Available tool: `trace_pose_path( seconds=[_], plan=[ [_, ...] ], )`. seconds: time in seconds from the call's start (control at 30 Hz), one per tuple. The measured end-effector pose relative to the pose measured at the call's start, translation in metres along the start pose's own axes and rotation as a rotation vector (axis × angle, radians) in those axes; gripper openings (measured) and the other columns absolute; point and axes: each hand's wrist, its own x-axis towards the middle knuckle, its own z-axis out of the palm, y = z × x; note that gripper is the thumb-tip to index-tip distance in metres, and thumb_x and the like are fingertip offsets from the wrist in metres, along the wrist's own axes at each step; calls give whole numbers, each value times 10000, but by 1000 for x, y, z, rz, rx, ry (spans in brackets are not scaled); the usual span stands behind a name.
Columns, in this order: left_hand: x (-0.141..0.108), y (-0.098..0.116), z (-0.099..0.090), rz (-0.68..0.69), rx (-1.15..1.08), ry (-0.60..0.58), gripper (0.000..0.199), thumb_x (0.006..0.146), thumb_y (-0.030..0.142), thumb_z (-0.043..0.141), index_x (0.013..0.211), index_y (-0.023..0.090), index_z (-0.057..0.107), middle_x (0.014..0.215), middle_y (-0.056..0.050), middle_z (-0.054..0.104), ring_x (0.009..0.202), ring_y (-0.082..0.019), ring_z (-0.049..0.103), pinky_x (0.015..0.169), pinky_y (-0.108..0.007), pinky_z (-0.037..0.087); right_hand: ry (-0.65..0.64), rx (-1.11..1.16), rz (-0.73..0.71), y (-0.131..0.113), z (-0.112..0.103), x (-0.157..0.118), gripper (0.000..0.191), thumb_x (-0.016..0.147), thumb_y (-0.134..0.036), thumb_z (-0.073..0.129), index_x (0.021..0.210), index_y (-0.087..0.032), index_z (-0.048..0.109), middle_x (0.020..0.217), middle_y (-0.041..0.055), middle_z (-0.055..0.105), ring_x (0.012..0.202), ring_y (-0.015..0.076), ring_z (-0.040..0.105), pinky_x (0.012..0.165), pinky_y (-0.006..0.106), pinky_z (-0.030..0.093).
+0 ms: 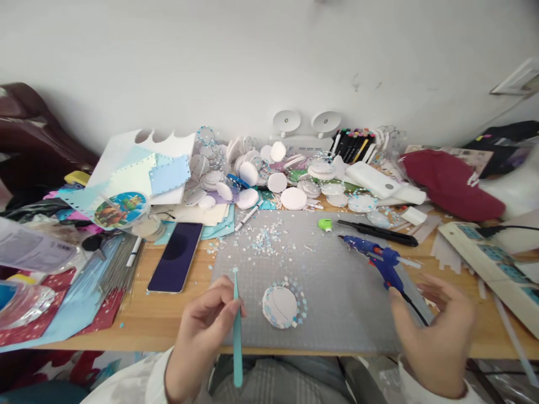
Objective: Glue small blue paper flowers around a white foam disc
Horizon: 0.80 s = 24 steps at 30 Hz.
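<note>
Teal tweezers point(238, 342) are pinched in my left hand point(210, 317), with a tiny pale flower-shaped piece at their upward tip. To the right of them, a white disc point(280, 307) edged with small blue and white pieces lies on the grey cutting mat point(332, 303). My right hand point(438, 331) is beside the handle of a blue glue gun point(385, 264), fingers apart, thumb near the handle's end. The gun lies on its side on the mat, nozzle toward the upper left. Loose confetti pieces point(267, 241) are scattered at the mat's upper left.
A phone point(176, 258) lies left of the mat. Behind the mat are piled white discs point(293, 198), a black cutter point(379, 232) and a green item point(325, 224). A power strip point(492, 269) and red cap point(452, 182) sit right. Wire stems point(120, 264) lie left.
</note>
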Motion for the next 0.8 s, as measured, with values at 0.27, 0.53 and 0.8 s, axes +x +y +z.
trace_pose_path(
  seconds=[0.27, 0.53, 0.8],
  plan=[
    [33, -29, 10, 5, 160, -159, 347, 920, 380, 485, 651, 166, 532, 678, -11, 478, 667, -145, 459, 651, -260, 367, -276, -320, -87, 44, 33, 12, 520, 766, -528, 457, 1025, -85, 543, 843, 173, 589, 811, 344, 580, 726, 481, 476],
    [89, -50, 23, 119, 233, -338, 299, 908, 342, 461, 662, 172, 476, 695, -4, 444, 657, -137, 425, 626, -260, 346, -337, -395, 244, 2, 34, 40, 397, 645, -580, 618, 763, -235, 461, 568, 9, 515, 495, 217, 497, 475, 326, 369],
    [95, -60, 19, 70, 167, -431, 353, 878, 360, 490, 587, 178, 408, 634, -1, 436, 610, -126, 400, 584, -254, 314, -309, 79, 103, -48, 86, 66, 247, 591, -388, 653, 597, -237, 457, 474, -36, 509, 432, 143, 467, 468, 282, 397]
  ],
)
